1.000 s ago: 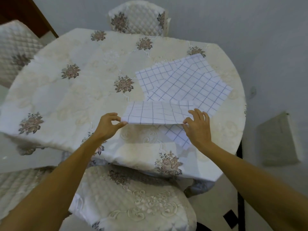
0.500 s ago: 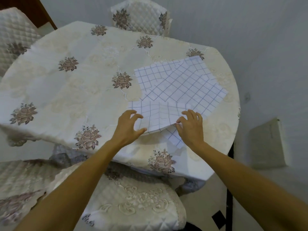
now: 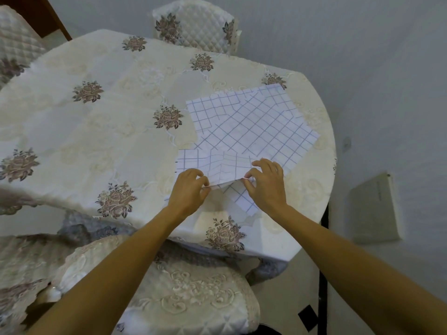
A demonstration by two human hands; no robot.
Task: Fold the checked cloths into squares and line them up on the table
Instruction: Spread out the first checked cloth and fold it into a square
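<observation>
A folded white cloth with blue checks (image 3: pixel 215 165) lies near the table's front right edge. My left hand (image 3: pixel 189 192) pinches its near edge at the left, and my right hand (image 3: pixel 266 183) pinches the same edge at the right, lifting it slightly. Under it and behind it lie overlapping unfolded checked cloths (image 3: pixel 256 126), spread flat at an angle. A corner of one of them (image 3: pixel 242 201) sticks out toward me between my hands.
The round table (image 3: pixel 96 131) wears a cream cloth with brown rose prints. Quilted chairs stand at the far side (image 3: pixel 193 27), at the far left (image 3: pixel 17 47) and right below me (image 3: pixel 183 286). A grey wall is close on the right.
My left hand has moved right along the folded cloth's near edge, closer to my right hand, and now pinches it. The cloth has become narrower and its near edge is lifted.
</observation>
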